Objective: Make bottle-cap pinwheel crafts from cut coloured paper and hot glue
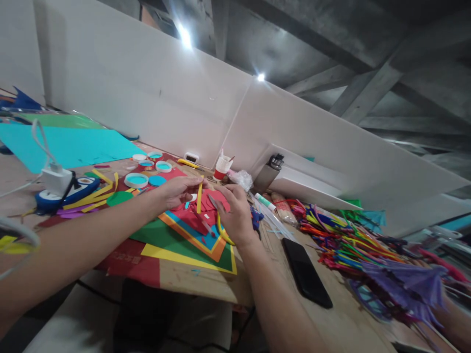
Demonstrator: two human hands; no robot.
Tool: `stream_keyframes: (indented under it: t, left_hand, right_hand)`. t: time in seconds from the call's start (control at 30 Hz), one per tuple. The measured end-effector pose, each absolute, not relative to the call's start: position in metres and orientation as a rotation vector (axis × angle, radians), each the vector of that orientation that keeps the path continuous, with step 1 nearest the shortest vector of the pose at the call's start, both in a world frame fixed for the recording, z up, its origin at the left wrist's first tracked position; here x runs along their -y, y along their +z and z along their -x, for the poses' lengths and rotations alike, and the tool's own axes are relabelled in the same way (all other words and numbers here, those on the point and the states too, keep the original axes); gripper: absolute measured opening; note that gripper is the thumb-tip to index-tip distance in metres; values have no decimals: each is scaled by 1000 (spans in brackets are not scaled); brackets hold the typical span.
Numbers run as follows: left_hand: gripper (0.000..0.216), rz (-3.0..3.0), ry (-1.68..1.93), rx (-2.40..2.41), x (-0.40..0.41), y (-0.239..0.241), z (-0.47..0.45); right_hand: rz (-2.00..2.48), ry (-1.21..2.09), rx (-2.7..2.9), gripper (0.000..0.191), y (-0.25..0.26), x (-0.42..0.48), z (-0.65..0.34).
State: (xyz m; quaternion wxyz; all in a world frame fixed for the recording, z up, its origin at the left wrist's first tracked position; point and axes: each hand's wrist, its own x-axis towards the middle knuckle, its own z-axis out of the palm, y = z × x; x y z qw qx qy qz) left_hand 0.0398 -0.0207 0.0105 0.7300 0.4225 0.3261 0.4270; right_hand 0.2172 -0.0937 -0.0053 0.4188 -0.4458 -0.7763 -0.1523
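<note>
My left hand pinches a narrow yellow paper strip upright between thumb and fingers. Close beside it, my right hand is closed around scissors with yellow handles. Their blade points up and left towards the strip; whether it touches the paper I cannot tell. Below both hands lie red paper pieces on stacked sheets, with a green sheet and a yellow sheet showing at the edges.
Round lids with blue centres and yellow strips lie left. A paper cup and grey bottle stand behind. To the right are a glue stick, a black phone, colourful pipe cleaners and a purple winged shape.
</note>
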Motion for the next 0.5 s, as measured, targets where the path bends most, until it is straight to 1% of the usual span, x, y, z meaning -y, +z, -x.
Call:
stream_keyframes:
  t: [0.1,0.2,0.27,0.4,0.5]
  left_hand:
    - [12,-895,885,-744,27,12,-44]
    - [11,-909,830,-724,30,8,-47]
    - [9,-916,813,-706,29,4,-48]
    - [11,-908,813,-711,25,-5,-50]
    - [11,-903,815,-719,24,-8,-51]
  right_hand:
    - [1006,-494,1972,43,-7,95,-208]
    - [1000,-556,2050,43,-10,93,-204]
    - [987,-569,2094,38,-11,90,-204]
    - [980,-536,2138,22,-13,87,-207]
    - [956,-501,2145,16,-13,87,-207]
